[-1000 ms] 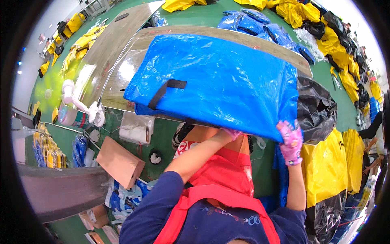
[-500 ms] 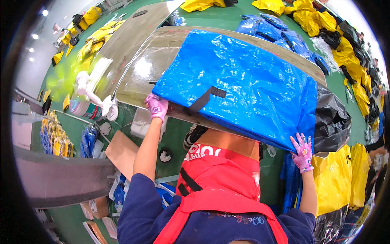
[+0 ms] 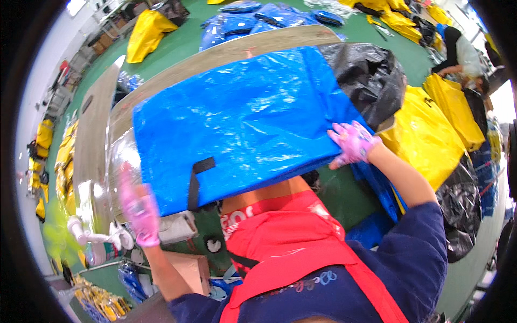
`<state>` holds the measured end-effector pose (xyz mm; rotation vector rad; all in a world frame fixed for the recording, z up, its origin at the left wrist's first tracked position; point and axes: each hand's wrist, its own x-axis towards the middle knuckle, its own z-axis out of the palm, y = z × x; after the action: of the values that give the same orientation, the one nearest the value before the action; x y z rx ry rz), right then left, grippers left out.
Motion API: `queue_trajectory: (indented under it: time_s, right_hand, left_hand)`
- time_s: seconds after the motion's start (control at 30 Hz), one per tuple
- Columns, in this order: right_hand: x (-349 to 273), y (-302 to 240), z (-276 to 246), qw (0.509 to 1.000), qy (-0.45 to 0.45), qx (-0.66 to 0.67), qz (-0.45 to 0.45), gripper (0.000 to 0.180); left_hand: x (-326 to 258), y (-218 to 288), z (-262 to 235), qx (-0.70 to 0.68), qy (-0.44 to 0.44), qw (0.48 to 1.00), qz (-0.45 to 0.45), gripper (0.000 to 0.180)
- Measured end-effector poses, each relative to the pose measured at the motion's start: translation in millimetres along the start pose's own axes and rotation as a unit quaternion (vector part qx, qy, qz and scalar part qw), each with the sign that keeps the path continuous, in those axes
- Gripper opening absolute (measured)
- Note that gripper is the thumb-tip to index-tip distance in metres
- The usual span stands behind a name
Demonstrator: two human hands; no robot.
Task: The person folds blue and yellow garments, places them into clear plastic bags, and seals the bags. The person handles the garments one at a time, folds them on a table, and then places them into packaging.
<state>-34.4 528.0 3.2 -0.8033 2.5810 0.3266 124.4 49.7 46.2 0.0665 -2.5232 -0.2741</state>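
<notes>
A large blue plastic bag (image 3: 237, 118) lies flat and folded on the wood-look table (image 3: 293, 36), with a black strap (image 3: 194, 180) near its front left corner. My left hand (image 3: 141, 210), in a pink patterned glove and smeared by motion, is beside the bag's left edge with its fingers stretched out. At the right front edge rests my right hand (image 3: 353, 142), also gloved in pink, with its fingers spread on the blue sheet. A crumpled black plastic bag (image 3: 369, 81) sits against the blue bag's right end.
Yellow bags (image 3: 425, 137) hang or stand to my right, near another person (image 3: 458, 56). Beyond the table is a pile of folded blue bags (image 3: 258, 21). A white fan-like fixture (image 3: 99, 234) stands at the left, and a cardboard box (image 3: 188, 269) is below the table.
My view has swung to the right. The left hand has come off the bag's front left corner and out to its left side. The right hand still touches the right front edge.
</notes>
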Motion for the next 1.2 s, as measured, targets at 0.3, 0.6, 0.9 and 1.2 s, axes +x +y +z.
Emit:
queue_trajectory:
  time_s: [0.3, 0.6, 0.9, 1.2]
  right_hand:
    - [35.7, 150.9, 106.6, 0.936, 0.231, -0.062, 0.259, 0.061]
    - [-12.2, 46.8, 112.8, 0.914, 0.369, -0.165, -0.031, 0.047]
    - [-93.5, 4.8, 29.8, 0.895, 0.426, 0.015, -0.134, 0.017]
    - [129.0, 109.0, -54.3, 0.985, 0.167, 0.024, -0.048, 0.031]
  left_hand:
    - [-27.7, -60.6, 144.7, 0.151, -0.292, 0.944, -0.030, 0.075]
    - [87.0, 22.7, 92.1, 0.217, -0.617, 0.752, -0.081, 0.056]
    - [155.1, 284.3, 283.3, -0.162, -0.264, 0.769, 0.560, 0.057]
    - [93.3, 261.1, 282.0, -0.233, -0.325, 0.762, 0.509, 0.051]
